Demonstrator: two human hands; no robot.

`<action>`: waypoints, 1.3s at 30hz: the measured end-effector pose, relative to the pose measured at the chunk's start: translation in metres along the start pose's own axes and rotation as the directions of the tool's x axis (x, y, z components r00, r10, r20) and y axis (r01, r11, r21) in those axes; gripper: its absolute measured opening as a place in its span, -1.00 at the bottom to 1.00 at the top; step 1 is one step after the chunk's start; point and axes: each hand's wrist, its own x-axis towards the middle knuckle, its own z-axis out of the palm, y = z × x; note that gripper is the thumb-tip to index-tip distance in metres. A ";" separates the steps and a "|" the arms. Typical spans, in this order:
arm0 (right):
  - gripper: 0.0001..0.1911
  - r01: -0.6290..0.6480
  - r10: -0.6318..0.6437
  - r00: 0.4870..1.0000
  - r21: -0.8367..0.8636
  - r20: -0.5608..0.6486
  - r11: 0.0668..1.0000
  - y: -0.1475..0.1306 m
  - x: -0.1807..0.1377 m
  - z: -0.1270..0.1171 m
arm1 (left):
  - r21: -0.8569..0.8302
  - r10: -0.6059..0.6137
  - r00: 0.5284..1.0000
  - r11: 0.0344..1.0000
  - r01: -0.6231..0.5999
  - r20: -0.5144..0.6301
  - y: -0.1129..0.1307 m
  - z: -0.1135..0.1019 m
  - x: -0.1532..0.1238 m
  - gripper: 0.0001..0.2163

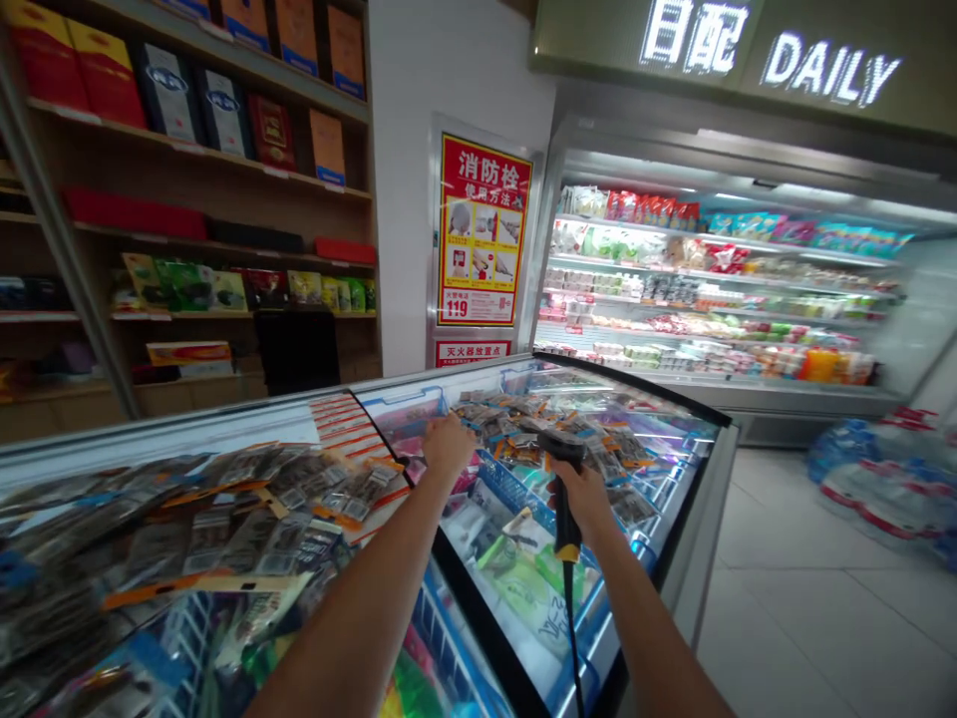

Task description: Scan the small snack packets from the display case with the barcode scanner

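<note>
I am reaching over a glass-topped chest freezer [695,469] full of packaged frozen goods. My left hand [447,446] is stretched out over the far middle of the freezer, fingers curled down onto the packets [493,419] there; what it grips is hidden. My right hand [587,494] is wrapped round the handle of a black barcode scanner [562,454] with a yellow band, its head pointing away over the packets. The scanner's cable [572,618] hangs down toward me.
Wooden shelves [186,160] with boxed goods line the left wall. A red fire-hydrant notice [482,234] hangs on the white pillar. An open refrigerated wall case [718,289] stands behind, and shrink-wrapped water bottles [889,479] sit on the tiled floor at right.
</note>
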 end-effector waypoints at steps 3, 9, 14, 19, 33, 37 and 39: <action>-0.81 0.013 -0.013 1.000 -0.039 -0.002 0.999 0.001 0.000 0.002 | -0.027 -0.074 0.992 0.997 0.077 0.098 0.002 0.016 0.020 -0.60; -0.82 0.019 -0.019 1.000 -0.058 0.003 0.998 0.001 0.000 0.006 | -0.063 -0.021 0.977 0.997 0.035 0.212 -0.012 0.031 0.035 -0.67; -0.82 -0.031 0.030 0.999 0.008 0.015 0.999 -0.004 -0.008 0.005 | -0.321 -0.035 0.938 0.935 0.152 0.344 -0.020 0.026 0.030 -0.89; -0.78 -0.115 0.102 0.988 0.112 0.118 0.987 -0.011 -0.032 0.012 | -0.731 -0.086 0.916 0.575 0.367 0.392 -0.024 0.020 0.016 -0.78; -0.73 -0.224 0.194 0.960 0.138 0.200 0.965 -0.007 -0.074 0.024 | -0.893 0.001 0.901 0.137 0.429 0.433 0.000 0.035 -0.004 -0.78; -0.73 -0.254 0.223 0.956 0.154 0.189 0.955 -0.009 -0.075 0.023 | -0.902 0.015 0.906 0.104 0.420 0.423 0.001 0.040 -0.004 -0.77; -0.72 -0.261 0.231 0.954 0.153 0.190 0.953 -0.010 -0.076 0.024 | -0.903 0.018 0.906 0.086 0.420 0.423 0.001 0.040 -0.003 -0.77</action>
